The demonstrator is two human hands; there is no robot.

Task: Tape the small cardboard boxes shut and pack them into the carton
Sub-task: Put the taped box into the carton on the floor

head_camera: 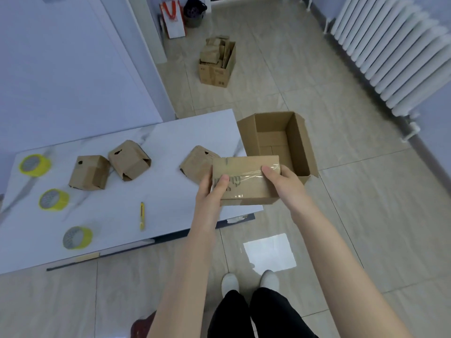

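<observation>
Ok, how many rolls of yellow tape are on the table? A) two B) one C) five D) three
D: three yellow rolls lie along the left side of the table, a far roll, a middle roll and a near roll.

Cool bluish light, even, moderately bright. Bright rectangular patch reflects on glossy floor [269, 252]. Glare streaks on clear tape across held small box [244, 184]. Shadows soft, faint. Wide-angle bend curves radiator [390, 57] and table [158, 215] edge. Tape rolls [54, 200] at left slightly blurred.
</observation>
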